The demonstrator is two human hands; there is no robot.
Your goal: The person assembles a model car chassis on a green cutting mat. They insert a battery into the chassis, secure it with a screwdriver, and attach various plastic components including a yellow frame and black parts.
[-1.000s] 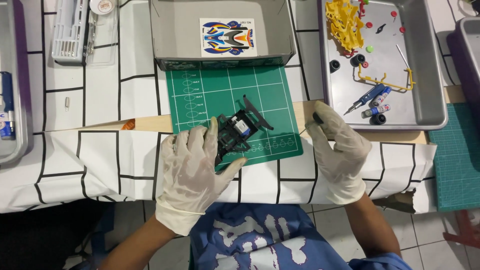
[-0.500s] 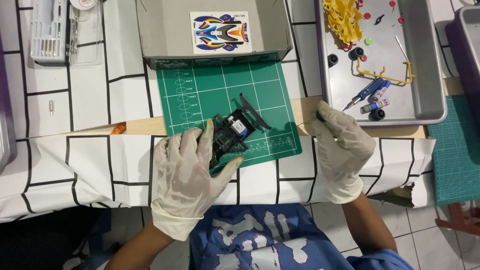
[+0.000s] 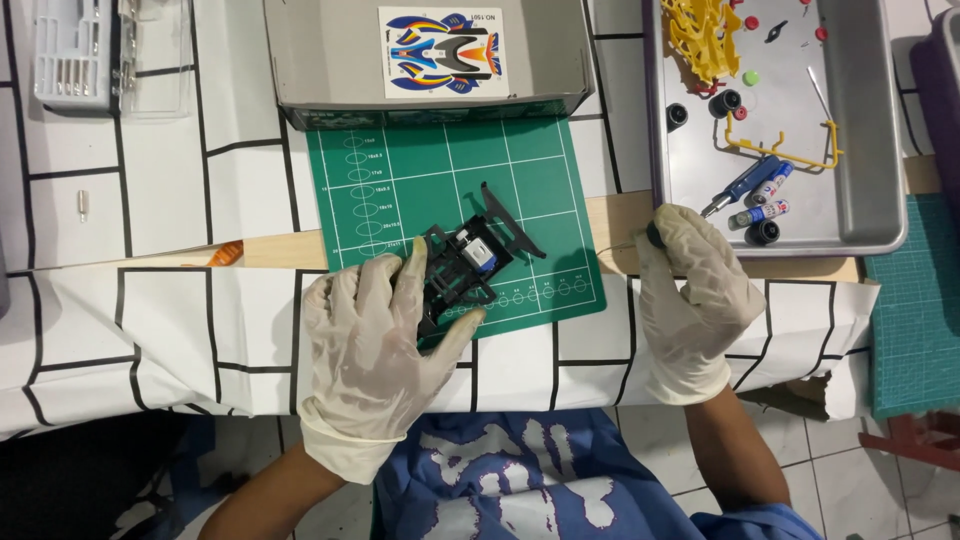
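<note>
A black toy car chassis with a blue and white part in its middle lies on a green cutting mat. My left hand, in a white glove, grips the chassis at its near end, thumb and fingers around it. To the right, off the mat, my gloved right hand rests on the table by the near left corner of the metal tray. Its fingertips pinch a small black part with a thin pin pointing left.
A grey cardboard box holding a sticker sheet stands behind the mat. The tray holds yellow plastic parts, a blue screwdriver and small black wheels. A clear plastic case sits far left, another green mat far right.
My right hand has drifted a little to the right, toward the tray's corner. My left hand keeps its grip on the chassis. The view has shifted slightly.
</note>
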